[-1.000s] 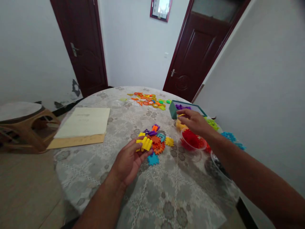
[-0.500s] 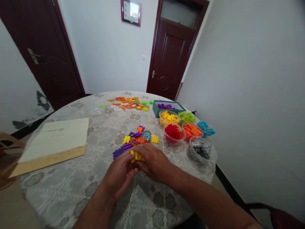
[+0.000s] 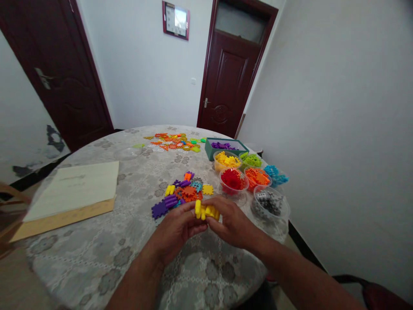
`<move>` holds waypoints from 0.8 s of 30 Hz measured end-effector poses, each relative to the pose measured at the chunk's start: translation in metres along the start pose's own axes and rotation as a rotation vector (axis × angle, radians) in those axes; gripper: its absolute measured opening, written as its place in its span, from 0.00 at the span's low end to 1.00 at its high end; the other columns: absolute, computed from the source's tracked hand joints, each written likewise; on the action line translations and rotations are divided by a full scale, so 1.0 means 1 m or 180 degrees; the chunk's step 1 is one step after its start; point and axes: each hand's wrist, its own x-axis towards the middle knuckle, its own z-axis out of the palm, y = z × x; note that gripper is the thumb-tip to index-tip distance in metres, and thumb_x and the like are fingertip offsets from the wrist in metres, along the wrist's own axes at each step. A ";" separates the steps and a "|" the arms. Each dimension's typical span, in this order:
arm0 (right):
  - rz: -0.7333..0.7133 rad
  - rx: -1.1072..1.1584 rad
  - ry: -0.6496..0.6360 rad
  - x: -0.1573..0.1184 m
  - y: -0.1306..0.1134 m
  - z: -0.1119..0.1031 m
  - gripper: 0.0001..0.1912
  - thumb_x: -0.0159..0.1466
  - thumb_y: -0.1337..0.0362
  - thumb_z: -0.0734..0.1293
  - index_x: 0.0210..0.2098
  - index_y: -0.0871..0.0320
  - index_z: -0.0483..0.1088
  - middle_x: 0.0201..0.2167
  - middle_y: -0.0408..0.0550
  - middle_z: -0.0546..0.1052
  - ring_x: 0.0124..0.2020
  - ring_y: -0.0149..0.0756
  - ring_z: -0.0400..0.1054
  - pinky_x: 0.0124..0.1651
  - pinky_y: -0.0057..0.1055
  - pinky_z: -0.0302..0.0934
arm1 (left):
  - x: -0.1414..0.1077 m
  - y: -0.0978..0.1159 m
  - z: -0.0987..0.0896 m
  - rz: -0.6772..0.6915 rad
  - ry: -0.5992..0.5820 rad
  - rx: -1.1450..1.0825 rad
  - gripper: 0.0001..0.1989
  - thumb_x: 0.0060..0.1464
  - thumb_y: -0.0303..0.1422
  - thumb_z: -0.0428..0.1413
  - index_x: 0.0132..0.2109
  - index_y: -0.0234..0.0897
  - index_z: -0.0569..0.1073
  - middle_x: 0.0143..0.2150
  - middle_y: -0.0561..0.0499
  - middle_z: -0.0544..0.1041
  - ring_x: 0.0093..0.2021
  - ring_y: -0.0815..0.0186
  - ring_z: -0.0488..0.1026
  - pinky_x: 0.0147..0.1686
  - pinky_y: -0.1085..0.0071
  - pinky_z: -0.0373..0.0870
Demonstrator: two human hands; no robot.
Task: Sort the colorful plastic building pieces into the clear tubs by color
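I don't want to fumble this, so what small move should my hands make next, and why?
Probably press the yellow pieces gently together: your left hand and right hand hold them close, though I can't tell whether they already interlock.

Your left hand (image 3: pixel 177 228) and your right hand (image 3: pixel 227 221) together grip yellow plastic interlocking pieces (image 3: pixel 206 211) above the near part of the round, grey floral-covered table (image 3: pixel 129 215). Just beyond your fingers lies a pile of purple, orange, teal and yellow notched plastic pieces (image 3: pixel 189 193). To the right stand clear round tubs of red (image 3: pixel 232 180), yellow, green, orange and grey pieces; cream paper sheets (image 3: pixel 75 185) lie left.
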 end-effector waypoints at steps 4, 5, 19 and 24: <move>0.0033 -0.0176 -0.0146 -0.001 0.008 0.018 0.20 0.67 0.73 0.66 0.57 0.54 0.70 0.52 0.55 0.77 0.55 0.45 0.71 0.59 0.46 0.68 | 0.014 -0.012 -0.002 0.0108 0.0117 0.0096 0.17 0.56 0.34 0.65 0.53 0.36 0.81 0.53 0.40 0.83 0.52 0.56 0.81 0.51 0.63 0.78; 0.0060 -0.0162 -0.0103 -0.001 0.011 0.022 0.20 0.68 0.72 0.66 0.58 0.54 0.70 0.53 0.55 0.77 0.56 0.45 0.71 0.60 0.47 0.68 | 0.016 -0.014 -0.003 0.0132 0.0133 0.0115 0.18 0.56 0.34 0.65 0.53 0.36 0.81 0.54 0.40 0.83 0.52 0.56 0.81 0.52 0.62 0.77; -0.0290 0.0089 -0.0061 0.001 0.010 0.018 0.26 0.71 0.65 0.68 0.67 0.51 0.66 0.62 0.55 0.77 0.63 0.45 0.72 0.66 0.49 0.66 | 0.001 -0.008 -0.001 0.0280 0.0395 0.0577 0.28 0.55 0.34 0.65 0.63 0.42 0.76 0.63 0.40 0.78 0.54 0.52 0.80 0.46 0.62 0.79; -0.0149 -0.0735 -0.0099 0.042 0.033 -0.038 0.25 0.71 0.63 0.68 0.66 0.53 0.68 0.60 0.56 0.78 0.60 0.46 0.74 0.63 0.48 0.68 | 0.002 0.002 -0.010 0.0328 0.0740 0.0924 0.31 0.60 0.40 0.62 0.67 0.35 0.70 0.52 0.36 0.83 0.47 0.52 0.83 0.48 0.57 0.79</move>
